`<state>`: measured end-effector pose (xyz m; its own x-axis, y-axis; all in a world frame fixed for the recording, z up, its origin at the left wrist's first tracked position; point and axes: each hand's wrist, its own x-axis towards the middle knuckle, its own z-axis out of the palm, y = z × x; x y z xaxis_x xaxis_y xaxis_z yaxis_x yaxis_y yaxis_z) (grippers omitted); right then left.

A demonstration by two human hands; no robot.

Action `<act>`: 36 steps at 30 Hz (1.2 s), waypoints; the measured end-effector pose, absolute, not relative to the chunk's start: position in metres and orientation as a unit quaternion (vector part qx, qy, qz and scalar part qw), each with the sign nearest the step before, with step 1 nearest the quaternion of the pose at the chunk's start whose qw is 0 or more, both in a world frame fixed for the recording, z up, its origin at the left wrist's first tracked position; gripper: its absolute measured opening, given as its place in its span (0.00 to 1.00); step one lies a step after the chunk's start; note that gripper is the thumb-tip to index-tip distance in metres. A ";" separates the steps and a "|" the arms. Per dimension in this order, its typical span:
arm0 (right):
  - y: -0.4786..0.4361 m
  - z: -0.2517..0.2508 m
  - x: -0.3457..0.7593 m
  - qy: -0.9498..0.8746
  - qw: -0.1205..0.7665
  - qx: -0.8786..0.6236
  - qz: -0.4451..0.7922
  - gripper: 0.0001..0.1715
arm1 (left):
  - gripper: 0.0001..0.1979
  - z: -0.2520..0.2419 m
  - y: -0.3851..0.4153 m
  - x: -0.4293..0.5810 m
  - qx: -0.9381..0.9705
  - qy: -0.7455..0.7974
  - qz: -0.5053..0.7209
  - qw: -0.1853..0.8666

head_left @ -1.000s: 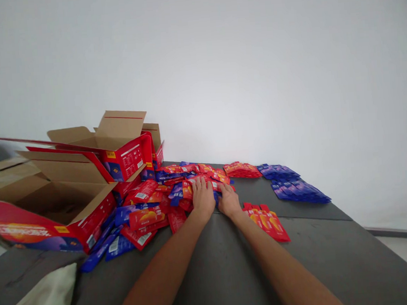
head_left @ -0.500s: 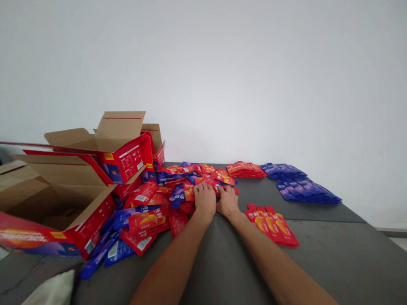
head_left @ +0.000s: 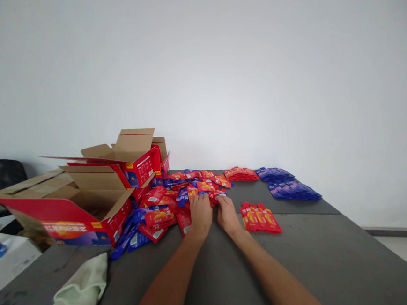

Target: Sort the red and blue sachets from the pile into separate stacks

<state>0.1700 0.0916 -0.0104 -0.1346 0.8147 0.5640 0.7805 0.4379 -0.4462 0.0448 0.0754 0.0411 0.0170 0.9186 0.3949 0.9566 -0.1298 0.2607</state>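
A loose heap of red and blue sachets [head_left: 174,199] lies on the dark grey table [head_left: 303,257]. My left hand [head_left: 200,214] rests palm down at the heap's near edge, fingers stretched flat over the sachets. My right hand [head_left: 226,212] lies beside it, fingers reaching into the same heap, touching red and blue packets. Whether either hand pinches a packet is hidden under the fingers. A neat row of red sachets [head_left: 260,217] lies just right of my right hand.
Open red cardboard boxes [head_left: 88,213] stand at the left, more behind them [head_left: 136,157]. Sorted red sachets [head_left: 240,173] and blue sachets [head_left: 287,186] lie at the far right. A pale green cloth [head_left: 77,294] lies front left. A black chair [head_left: 1,174] stands far left.
Both hands have drawn back slightly toward me along the heap's near edge. The camera has tilted up and swung left, so the table sits lower in view.
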 end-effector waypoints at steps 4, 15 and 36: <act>0.056 -0.011 0.166 -0.754 0.449 -0.475 0.065 0.24 | 0.17 0.037 0.046 0.043 -0.683 -0.681 -0.261 -0.037; -0.019 -0.021 0.184 -0.767 0.480 -0.398 0.151 0.26 | 0.13 0.018 0.013 0.043 -0.644 -0.692 -0.289 -0.148; -0.027 -0.022 0.191 -0.592 0.547 -0.508 0.305 0.22 | 0.14 -0.022 0.008 0.063 -0.464 -0.534 -0.602 -0.370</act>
<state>0.1914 -0.0273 -0.0215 0.1142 0.9342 0.3381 0.2673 0.2989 -0.9161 0.0627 0.0078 -0.0219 -0.2955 0.9414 0.1629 0.0496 -0.1551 0.9866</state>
